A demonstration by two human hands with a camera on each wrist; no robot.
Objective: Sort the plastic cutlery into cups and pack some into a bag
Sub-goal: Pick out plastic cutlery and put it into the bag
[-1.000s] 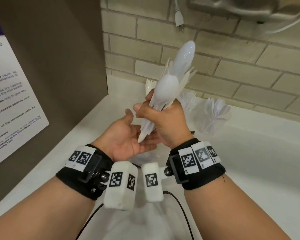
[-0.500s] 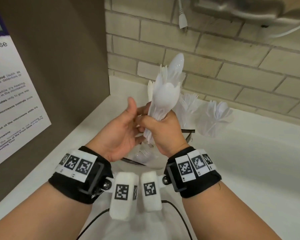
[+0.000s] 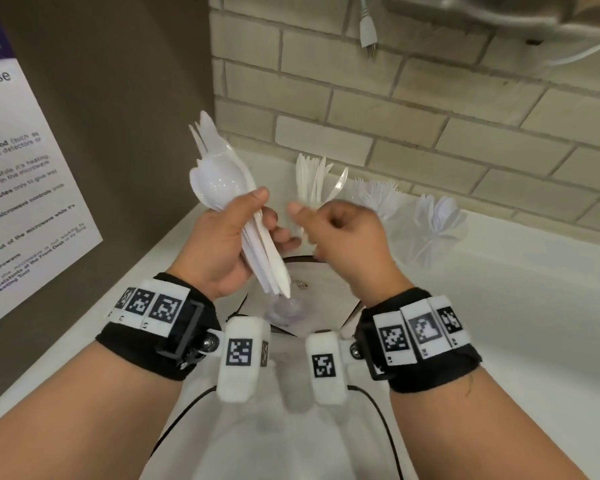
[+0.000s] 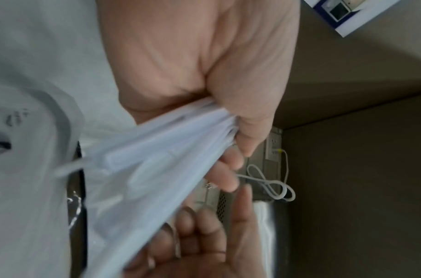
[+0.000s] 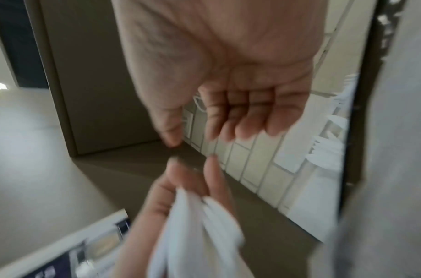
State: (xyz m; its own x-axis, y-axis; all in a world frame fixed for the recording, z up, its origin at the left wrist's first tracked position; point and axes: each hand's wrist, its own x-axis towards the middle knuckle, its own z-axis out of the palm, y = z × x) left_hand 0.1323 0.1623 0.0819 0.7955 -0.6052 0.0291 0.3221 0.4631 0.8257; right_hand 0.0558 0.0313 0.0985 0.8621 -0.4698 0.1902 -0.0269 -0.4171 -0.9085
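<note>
My left hand (image 3: 229, 237) grips a bundle of white plastic cutlery (image 3: 222, 181), spoon bowls and knife tips up, handles (image 4: 157, 161) pointing down over a black-rimmed round container (image 3: 326, 282). My right hand (image 3: 340, 230) is beside it, fingers curled, and seems to pinch a clear plastic spoon (image 3: 341, 181) between thumb and forefinger; the right wrist view is too blurred to confirm it. Behind stand three clear cups: knives (image 3: 309, 178), forks (image 3: 378, 197), spoons (image 3: 437, 216). No bag is in view.
A white counter (image 3: 499, 306) runs to a brick wall (image 3: 430, 116). A brown panel with a notice (image 3: 21, 188) closes the left side. A plug (image 3: 368, 29) hangs from above. A clear piece (image 3: 284, 308) lies in the container.
The cutlery bundle has passed from my right hand to my left and swung left. My right hand has let go of the bundle and drawn away to the right.
</note>
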